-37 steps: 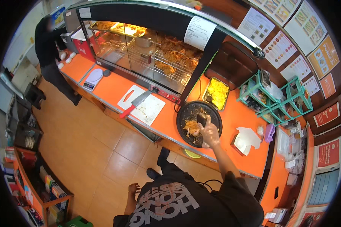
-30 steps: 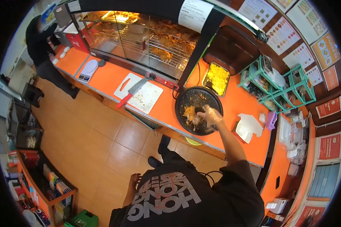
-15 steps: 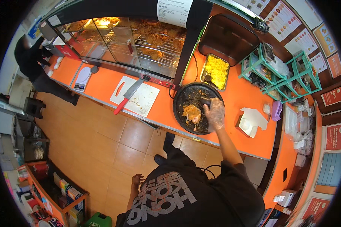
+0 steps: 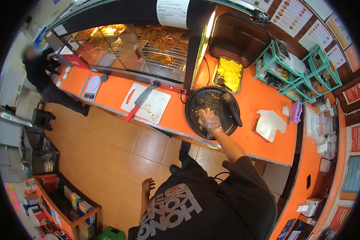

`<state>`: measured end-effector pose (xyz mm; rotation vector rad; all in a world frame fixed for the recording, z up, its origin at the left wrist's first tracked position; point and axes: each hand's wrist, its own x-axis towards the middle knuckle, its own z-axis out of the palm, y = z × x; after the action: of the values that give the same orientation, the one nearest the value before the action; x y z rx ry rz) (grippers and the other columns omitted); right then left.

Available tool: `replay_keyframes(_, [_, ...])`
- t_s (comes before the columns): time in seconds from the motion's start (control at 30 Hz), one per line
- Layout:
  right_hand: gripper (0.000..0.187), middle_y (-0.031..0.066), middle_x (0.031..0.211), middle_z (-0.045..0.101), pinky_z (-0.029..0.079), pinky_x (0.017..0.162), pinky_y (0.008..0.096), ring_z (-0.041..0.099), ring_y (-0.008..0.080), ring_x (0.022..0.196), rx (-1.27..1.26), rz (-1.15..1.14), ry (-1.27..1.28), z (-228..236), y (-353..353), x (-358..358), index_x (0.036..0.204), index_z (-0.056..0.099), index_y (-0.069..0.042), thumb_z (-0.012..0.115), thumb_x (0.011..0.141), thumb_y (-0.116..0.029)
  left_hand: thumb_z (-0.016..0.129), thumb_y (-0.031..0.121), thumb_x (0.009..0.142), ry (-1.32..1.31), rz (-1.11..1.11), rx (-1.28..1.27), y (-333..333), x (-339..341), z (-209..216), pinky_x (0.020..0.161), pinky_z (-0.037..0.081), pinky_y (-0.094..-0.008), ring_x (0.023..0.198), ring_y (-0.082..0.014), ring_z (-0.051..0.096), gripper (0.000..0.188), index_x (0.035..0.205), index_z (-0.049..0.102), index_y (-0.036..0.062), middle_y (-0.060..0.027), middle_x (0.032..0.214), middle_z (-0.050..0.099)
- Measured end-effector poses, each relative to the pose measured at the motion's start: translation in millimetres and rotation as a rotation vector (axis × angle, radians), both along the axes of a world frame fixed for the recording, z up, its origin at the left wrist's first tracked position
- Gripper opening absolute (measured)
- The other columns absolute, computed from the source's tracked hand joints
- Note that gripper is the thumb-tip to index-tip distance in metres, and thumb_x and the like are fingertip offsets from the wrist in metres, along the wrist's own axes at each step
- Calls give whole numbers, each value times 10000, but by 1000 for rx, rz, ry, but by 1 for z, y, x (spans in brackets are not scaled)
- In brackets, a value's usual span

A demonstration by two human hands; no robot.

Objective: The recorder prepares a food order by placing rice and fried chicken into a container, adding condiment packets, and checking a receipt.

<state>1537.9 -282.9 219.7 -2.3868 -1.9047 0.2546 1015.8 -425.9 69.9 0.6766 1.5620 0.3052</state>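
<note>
A wide black stone mortar [image 4: 191, 116] stands near the counter's front edge, with brown crumbs scattered in it. Inside it, my right hand [image 4: 210, 122], in a clear plastic glove, has its fingers closed over a piece of fried chicken, which the hand mostly covers. The dark stone pestle [image 4: 232, 109] lies tilted against the mortar's right side, apart from the hand. My left hand [image 4: 148, 185] hangs beside my body above the floor, bare, with its fingers loosely apart and nothing in them.
Behind the mortar is a metal tray of yellow food [image 4: 229, 74]. An open white box [image 4: 268, 126] stands right. Leftward lie a red-handled knife [image 4: 142, 102] on a white cutting board [image 4: 158, 106] and a scale [image 4: 93, 87]. A heated glass display [image 4: 148, 48] backs the counter; another person [image 4: 44, 76] stands far left.
My right hand has let go of the pestle, leaving it on the mortar's right side, and moved left onto the fried chicken. The whole view has shifted slightly.
</note>
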Motion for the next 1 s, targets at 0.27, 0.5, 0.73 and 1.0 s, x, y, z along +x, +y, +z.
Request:
replay_keyframes(0.27, [268, 126, 1016, 631, 537, 738, 390, 647, 269, 855, 376, -375, 702, -25, 10, 23, 1140, 575, -116, 567, 908, -250, 458, 301, 979, 11, 89, -121, -92, -44, -31, 742, 555, -411, 875, -279, 665, 405, 1223, 583, 3, -157, 1069, 664])
replay_keyframes(0.5, [178, 109, 856, 629, 407, 330, 212, 528, 157, 492, 217, -724, 2336, 3, -4, 57, 1000, 535, -110, 476, 952, -271, 464, 268, 968, -43, 96, -70, -88, -23, -39, 697, 548, -391, 834, -260, 657, 377, 1202, 586, -2, -149, 1028, 661])
replay_keyframes(0.73, [257, 101, 978, 599, 410, 359, 184, 530, 144, 579, -33, -419, 2637, 25, -71, 99, 1102, 586, -120, 552, 940, -316, 471, 234, 958, -76, -44, -66, -67, 42, -41, 651, 541, -371, 794, -241, 649, 348, 1181, 589, -7, -141, 987, 657])
replay_keyframes(1.0, [277, 18, 868, 620, 351, 355, 197, 469, 85, 494, 472, -828, 1784, 38, -237, 260, 1123, 581, -158, 532, 933, -352, 479, 195, 946, -102, -151, -130, -94, 145, -45, 598, 533, -349, 747, -220, 639, 317, 1157, 592, -12, -132, 941, 653])
